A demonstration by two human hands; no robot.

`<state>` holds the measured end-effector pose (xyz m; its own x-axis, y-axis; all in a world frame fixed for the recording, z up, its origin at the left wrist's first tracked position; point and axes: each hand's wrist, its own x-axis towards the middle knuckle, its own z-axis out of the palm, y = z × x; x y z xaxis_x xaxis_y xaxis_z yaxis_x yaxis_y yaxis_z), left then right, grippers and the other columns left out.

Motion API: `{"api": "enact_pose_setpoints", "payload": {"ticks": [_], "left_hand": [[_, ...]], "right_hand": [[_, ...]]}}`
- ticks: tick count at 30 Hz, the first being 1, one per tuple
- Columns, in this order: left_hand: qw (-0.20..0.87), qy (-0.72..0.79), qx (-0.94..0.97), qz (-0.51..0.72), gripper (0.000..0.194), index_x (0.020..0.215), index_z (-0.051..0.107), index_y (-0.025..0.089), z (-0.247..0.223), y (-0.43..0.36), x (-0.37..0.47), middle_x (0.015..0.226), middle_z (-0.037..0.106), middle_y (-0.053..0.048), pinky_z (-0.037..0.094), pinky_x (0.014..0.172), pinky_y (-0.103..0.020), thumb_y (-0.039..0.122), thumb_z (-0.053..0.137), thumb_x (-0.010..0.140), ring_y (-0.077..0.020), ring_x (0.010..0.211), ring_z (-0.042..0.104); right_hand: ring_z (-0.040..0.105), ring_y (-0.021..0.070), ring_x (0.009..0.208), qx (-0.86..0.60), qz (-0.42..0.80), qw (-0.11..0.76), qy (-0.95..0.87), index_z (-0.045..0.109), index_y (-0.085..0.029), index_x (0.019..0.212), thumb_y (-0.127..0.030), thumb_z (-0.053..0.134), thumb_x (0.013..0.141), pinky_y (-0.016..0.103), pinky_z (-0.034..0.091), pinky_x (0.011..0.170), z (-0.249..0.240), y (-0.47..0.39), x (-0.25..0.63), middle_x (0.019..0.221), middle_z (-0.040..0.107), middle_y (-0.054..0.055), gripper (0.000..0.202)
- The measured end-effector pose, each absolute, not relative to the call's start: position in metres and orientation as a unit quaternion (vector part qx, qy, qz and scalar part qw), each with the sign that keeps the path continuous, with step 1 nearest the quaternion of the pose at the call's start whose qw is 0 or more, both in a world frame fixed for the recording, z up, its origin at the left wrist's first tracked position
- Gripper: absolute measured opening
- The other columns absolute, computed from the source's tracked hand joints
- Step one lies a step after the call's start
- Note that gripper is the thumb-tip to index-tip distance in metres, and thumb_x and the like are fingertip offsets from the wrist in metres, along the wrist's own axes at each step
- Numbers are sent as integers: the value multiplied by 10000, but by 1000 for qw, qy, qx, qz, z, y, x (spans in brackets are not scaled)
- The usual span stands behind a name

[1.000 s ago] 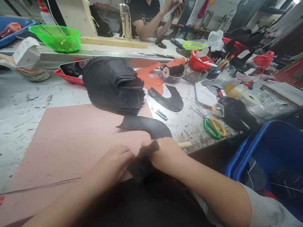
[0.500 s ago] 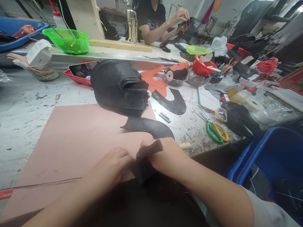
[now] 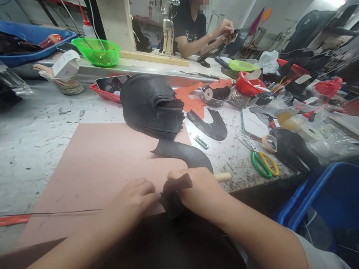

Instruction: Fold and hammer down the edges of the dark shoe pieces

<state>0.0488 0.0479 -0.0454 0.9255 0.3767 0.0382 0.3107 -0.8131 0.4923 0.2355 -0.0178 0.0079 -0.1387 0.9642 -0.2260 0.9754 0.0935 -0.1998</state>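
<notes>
Near the front edge of a pink sheet [image 3: 98, 164], my right hand [image 3: 196, 185] is closed around a folded black leather piece [image 3: 172, 203]. My left hand [image 3: 140, 194] is closed at the left edge of the same piece, its fingertips pinched on it. The wooden handle [image 3: 223, 177] of a tool sticks out beyond my right hand; whether I grip it is hidden. A curved black piece [image 3: 186, 154] lies just beyond my hands. Behind it is a stack of black leather pieces [image 3: 151, 106], with another curved piece [image 3: 211, 125] to its right.
Green-and-yellow-handled scissors [image 3: 265, 163], a tape roll [image 3: 269, 143] and a small blade tool [image 3: 200, 141] lie to the right. A green basket [image 3: 98, 52] and red tray [image 3: 105, 93] stand behind. Blue bins [image 3: 331, 201] are at lower right. Another person sits across the table.
The whole view has shifted, so the table items appear further right. My hands stay together on the black piece with little change. The other person's hands have moved slightly around their dark piece.
</notes>
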Motion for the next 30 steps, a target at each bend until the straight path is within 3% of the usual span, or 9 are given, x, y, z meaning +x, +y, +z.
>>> {"api": "enact_pose_setpoints", "payload": {"ticks": [5, 30], "left_hand": [[308, 190, 928, 91, 255, 713, 556, 168, -45, 50, 45, 708, 490, -12, 327, 585, -226, 36, 348, 781, -131, 665, 438], [288, 185, 932, 117, 283, 669, 548, 153, -51, 53, 28, 698, 464, -18, 306, 561, -235, 66, 349, 850, -129, 651, 409]], "right_hand": [[516, 139, 509, 643, -138, 37, 753, 562, -199, 769, -136, 459, 779, 265, 166, 450, 1, -17, 231, 570, 566, -6, 121], [498, 138, 528, 622, -142, 48, 768, 602, -215, 763, -168, 512, 807, 268, 186, 480, 9, -10, 215, 582, 578, -9, 110]]}}
